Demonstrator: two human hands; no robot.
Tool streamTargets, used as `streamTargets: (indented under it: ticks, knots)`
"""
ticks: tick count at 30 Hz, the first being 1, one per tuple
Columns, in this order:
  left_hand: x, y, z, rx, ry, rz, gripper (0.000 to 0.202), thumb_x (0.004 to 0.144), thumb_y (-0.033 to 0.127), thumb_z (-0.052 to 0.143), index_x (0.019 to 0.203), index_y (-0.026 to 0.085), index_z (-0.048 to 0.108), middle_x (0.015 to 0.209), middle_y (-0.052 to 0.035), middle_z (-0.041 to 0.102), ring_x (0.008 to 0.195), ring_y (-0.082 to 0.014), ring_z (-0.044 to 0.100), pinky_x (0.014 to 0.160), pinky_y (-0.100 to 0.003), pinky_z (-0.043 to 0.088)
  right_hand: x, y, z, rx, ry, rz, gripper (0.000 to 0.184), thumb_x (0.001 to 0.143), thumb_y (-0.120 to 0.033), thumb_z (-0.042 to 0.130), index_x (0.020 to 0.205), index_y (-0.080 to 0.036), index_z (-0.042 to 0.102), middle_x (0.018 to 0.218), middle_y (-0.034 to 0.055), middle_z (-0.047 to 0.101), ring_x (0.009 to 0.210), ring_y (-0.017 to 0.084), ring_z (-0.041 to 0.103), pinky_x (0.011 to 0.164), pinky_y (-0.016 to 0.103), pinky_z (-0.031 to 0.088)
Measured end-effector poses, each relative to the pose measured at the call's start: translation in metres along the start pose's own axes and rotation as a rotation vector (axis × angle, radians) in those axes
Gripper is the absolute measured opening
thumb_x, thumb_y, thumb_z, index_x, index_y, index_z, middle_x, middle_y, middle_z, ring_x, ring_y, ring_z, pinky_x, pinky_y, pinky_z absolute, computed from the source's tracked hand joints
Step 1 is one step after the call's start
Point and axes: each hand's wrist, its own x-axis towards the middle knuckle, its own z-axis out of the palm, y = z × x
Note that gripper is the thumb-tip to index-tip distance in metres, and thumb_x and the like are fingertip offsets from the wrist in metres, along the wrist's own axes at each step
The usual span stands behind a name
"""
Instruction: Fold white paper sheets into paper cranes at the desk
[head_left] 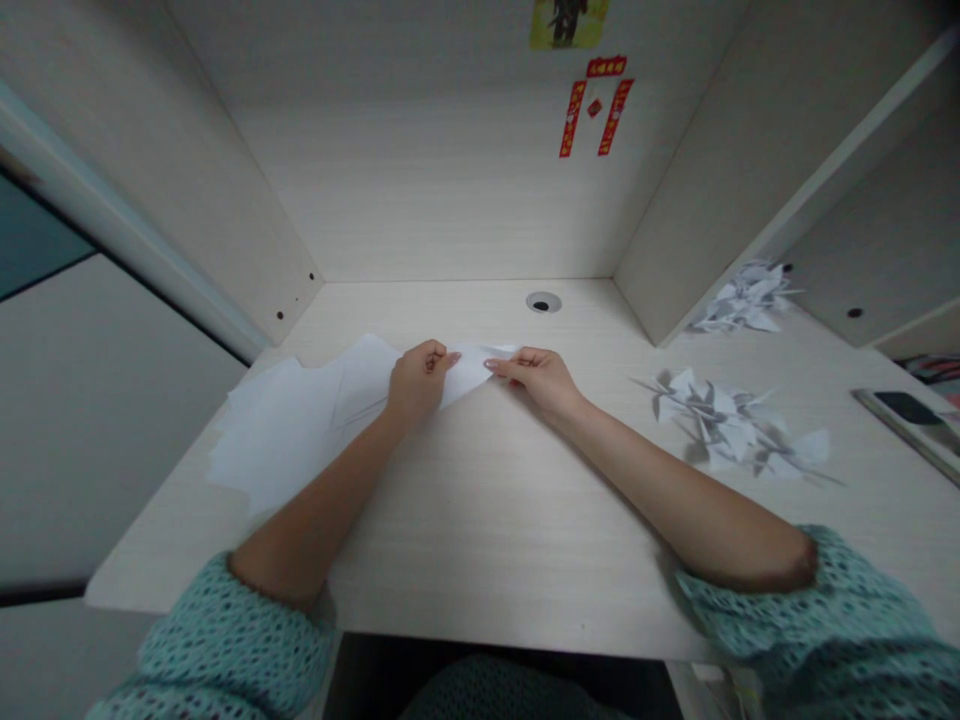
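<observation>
Between my two hands is a white sheet of paper [471,372], held near the middle of the desk. My left hand [420,380] pinches it with thumb and curled fingers. On its other side my right hand [541,378] grips the paper's right end, thumb on top. Left of my left hand, overlapping white paper sheets [281,430] lie flat, partly under my forearm. Several folded white paper pieces [716,415] are heaped to the right of my right forearm.
Another heap of folded paper [750,297] sits farther back, by the right partition [675,230]. A phone [911,415] lies at the far right. The desk [487,540] has a round cable hole [543,302] at the back. Red paper decorations [595,107] hang on the back panel.
</observation>
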Motion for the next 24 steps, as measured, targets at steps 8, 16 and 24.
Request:
streamTargets:
  ticks: [8,16,24]
  knots:
    - [0.002,-0.002,0.0,0.004,-0.017,0.012,0.029,0.079,0.04,0.055,0.06,0.019,0.047,0.052,0.004,0.043,0.051,-0.0114,0.039,0.05,-0.023,0.024,0.002,-0.003,-0.002,0.035,-0.04,0.051,0.034,0.052,-0.042,0.083,0.05,-0.016,0.061,0.049,-0.0009,0.058,0.046,0.007,0.044,0.05,0.025,0.032]
    - [0.006,0.0,-0.012,0.022,0.001,0.011,0.029,0.078,0.039,0.056,0.059,0.019,0.047,0.052,0.0038,0.041,0.05,-0.0116,0.037,0.05,-0.024,0.024,0.005,-0.006,-0.005,0.158,-0.051,0.133,0.034,0.063,-0.048,0.077,0.062,-0.014,0.07,0.068,0.0084,0.071,0.055,0.012,0.058,0.052,0.024,0.043]
    - [0.018,-0.015,-0.03,-0.041,0.124,-0.049,0.03,0.075,0.034,0.058,0.055,0.02,0.042,0.048,0.0052,0.033,0.046,-0.01,0.029,0.048,-0.025,0.018,0.011,-0.01,-0.019,0.203,0.1,0.115,0.028,0.068,-0.042,0.073,0.077,-0.015,0.072,0.09,0.0106,0.072,0.065,0.013,0.06,0.055,0.024,0.048]
